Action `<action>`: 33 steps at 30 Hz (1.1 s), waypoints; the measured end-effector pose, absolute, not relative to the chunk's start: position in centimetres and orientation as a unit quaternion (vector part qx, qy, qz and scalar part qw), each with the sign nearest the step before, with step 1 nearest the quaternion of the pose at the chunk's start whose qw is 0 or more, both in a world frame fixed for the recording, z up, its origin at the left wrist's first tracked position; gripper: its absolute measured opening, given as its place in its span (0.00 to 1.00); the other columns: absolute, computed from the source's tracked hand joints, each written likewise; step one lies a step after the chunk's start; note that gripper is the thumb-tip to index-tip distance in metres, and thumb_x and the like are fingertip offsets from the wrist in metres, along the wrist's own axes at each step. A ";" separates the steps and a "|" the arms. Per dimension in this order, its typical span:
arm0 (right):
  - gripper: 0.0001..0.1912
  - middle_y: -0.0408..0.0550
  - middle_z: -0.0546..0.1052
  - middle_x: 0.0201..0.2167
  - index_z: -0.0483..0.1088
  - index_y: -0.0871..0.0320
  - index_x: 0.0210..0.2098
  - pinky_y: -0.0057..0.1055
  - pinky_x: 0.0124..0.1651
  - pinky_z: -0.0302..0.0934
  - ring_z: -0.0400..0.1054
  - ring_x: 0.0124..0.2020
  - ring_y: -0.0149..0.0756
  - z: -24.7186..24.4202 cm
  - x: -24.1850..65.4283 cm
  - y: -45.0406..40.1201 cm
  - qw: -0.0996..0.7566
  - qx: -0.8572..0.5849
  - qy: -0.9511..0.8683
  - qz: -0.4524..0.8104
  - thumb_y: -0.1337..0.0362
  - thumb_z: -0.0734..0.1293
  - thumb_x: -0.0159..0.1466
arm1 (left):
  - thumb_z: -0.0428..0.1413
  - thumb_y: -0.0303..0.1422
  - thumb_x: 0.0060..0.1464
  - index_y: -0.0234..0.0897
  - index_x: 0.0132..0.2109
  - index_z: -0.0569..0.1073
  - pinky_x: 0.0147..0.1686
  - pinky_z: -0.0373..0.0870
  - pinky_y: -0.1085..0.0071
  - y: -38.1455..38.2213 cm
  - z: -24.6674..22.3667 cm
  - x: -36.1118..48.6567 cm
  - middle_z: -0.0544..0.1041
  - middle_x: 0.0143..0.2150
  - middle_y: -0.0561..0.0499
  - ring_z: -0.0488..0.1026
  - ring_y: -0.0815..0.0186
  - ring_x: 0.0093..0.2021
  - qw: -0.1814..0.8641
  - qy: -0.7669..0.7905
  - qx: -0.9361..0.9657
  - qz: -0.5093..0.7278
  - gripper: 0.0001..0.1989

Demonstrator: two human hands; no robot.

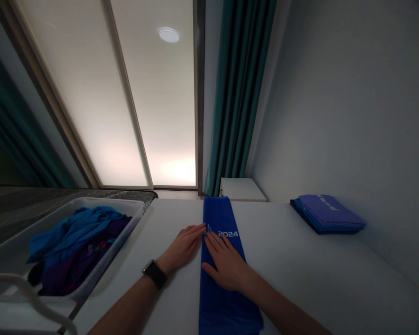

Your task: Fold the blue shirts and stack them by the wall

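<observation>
A blue garment [226, 307], folded into a long narrow strip with "2024" printed in white, lies lengthwise on the white table [289, 279]. My right hand [226, 263] rests flat on the strip, fingers stretched out just below the print. At the strip's left edge is my left hand [183, 249], its fingers extended and the tips touching the fabric beside some small white lettering. That wrist wears a black watch [155, 273]. Neither hand grips the cloth.
On the left, a white plastic bin [120, 246] holds crumpled blue and purple clothes [77, 242]. A stack of folded garments [328, 214], purple on top, sits by the wall at right. Past the table's far edge stand a white cabinet [242, 188] and a teal curtain [235, 102].
</observation>
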State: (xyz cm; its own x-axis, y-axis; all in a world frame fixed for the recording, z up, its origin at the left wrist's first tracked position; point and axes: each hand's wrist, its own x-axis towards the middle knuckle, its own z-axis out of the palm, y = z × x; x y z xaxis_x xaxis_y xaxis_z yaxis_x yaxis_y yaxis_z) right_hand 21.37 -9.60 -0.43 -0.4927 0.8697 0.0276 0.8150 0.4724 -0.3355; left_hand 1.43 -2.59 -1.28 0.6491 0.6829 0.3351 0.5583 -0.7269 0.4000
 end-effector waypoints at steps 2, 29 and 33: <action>0.38 0.54 0.43 0.70 0.45 0.64 0.69 0.44 0.70 0.28 0.33 0.71 0.42 -0.3 21.3 -10.3 0.098 -0.484 -0.856 0.151 0.46 0.52 0.69 | 0.42 0.28 0.65 0.44 0.63 0.65 0.59 0.63 0.59 -2.6 -1.3 1.4 0.67 0.64 0.50 0.64 0.60 0.61 0.123 0.344 0.904 0.222 0.22; 0.36 0.51 0.49 0.70 0.47 0.59 0.69 0.47 0.71 0.27 0.38 0.70 0.42 0.9 20.9 -15.6 0.128 -0.481 -0.847 0.188 0.48 0.57 0.68 | 0.44 0.46 0.65 0.40 0.69 0.52 0.67 0.46 0.56 -4.2 -1.2 1.5 0.54 0.70 0.47 0.52 0.60 0.69 0.088 0.380 0.916 0.099 0.30; 0.30 0.49 0.55 0.68 0.54 0.57 0.67 0.45 0.71 0.34 0.44 0.69 0.40 1.2 21.3 -15.7 0.140 -0.483 -0.842 0.195 0.56 0.58 0.68 | 0.46 0.44 0.64 0.40 0.69 0.51 0.67 0.46 0.56 -4.4 -1.0 1.5 0.53 0.71 0.47 0.51 0.60 0.69 0.087 0.380 0.916 0.097 0.31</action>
